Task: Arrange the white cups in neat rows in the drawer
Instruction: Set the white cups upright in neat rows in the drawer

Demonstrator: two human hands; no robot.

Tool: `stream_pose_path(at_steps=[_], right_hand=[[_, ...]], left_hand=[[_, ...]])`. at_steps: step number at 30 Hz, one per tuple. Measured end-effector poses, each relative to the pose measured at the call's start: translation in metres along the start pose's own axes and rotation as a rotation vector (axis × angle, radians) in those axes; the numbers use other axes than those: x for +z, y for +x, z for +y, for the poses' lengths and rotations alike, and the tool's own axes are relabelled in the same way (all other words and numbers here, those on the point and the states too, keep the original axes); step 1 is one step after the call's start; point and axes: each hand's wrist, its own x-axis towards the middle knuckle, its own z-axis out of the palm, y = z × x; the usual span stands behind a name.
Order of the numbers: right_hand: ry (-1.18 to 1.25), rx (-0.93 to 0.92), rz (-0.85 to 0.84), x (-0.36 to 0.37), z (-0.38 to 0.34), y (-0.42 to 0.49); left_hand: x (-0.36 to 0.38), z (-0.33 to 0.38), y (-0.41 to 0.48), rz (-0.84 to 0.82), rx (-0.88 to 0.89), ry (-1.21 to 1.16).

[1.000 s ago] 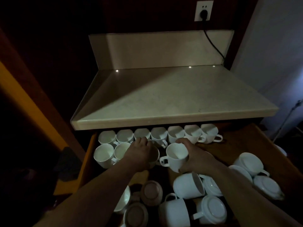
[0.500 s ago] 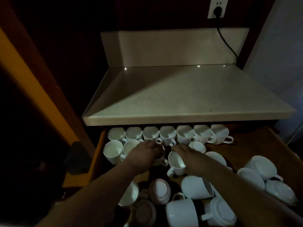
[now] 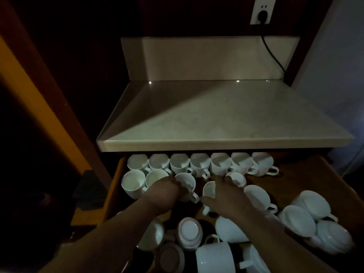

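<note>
The wooden drawer (image 3: 295, 174) is pulled out under a stone counter. Several white cups (image 3: 201, 164) stand upright in a straight row along its back. In front of that row, two cups (image 3: 134, 183) start a second row at the left. My left hand (image 3: 165, 194) grips a third cup (image 3: 187, 184) next to them. My right hand (image 3: 226, 196) holds another upright cup (image 3: 209, 190) between thumb and fingers, just right of that one. A small cup (image 3: 237, 178) lies tilted beyond my right fingertips.
Loose cups (image 3: 256, 198) and upside-down cups (image 3: 299, 219) lie jumbled in the drawer's front and right parts. The counter edge (image 3: 216, 143) overhangs the back row. A black cable (image 3: 273, 58) runs down from a wall socket. Bare drawer floor shows at the back right.
My right hand has lowered its cup from above the drawer down beside the cup in my left hand. The left hand has stayed on its cup. The view shifted.
</note>
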Motion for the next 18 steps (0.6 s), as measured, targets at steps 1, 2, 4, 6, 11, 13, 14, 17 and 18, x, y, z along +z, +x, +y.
stream_pose_path(at_steps=[1, 2, 4, 6, 11, 13, 14, 17, 18], right_hand=[[-0.021, 0.006, 0.023, 0.004, -0.003, 0.002], [-0.043, 0.000, 0.036, 0.007, -0.006, 0.004], [-0.035, -0.032, 0.017, 0.008, -0.009, 0.010], [0.016, -0.074, -0.030, 0.006, -0.008, 0.013], [0.034, 0.033, -0.007, 0.011, 0.003, 0.009], [0.023, 0.040, 0.001, 0.015, 0.004, 0.011], [0.030, 0.032, 0.004, 0.016, 0.003, 0.013], [0.076, 0.013, 0.009, 0.015, 0.000, 0.020], [0.098, 0.019, 0.011, 0.014, -0.002, 0.022]], left_hand=[[0.000, -0.002, 0.000, -0.002, 0.005, -0.012], [0.000, -0.003, -0.001, 0.003, 0.013, -0.020], [-0.001, -0.006, -0.002, 0.023, 0.026, -0.002], [-0.003, -0.005, -0.002, 0.033, 0.040, 0.025], [0.001, -0.007, -0.005, 0.042, 0.042, 0.019], [0.004, -0.008, -0.004, 0.054, 0.034, 0.027], [0.005, -0.007, -0.003, 0.046, 0.029, 0.031], [0.004, -0.007, -0.002, 0.048, 0.012, 0.026], [0.004, -0.008, -0.002, 0.055, 0.009, 0.031]])
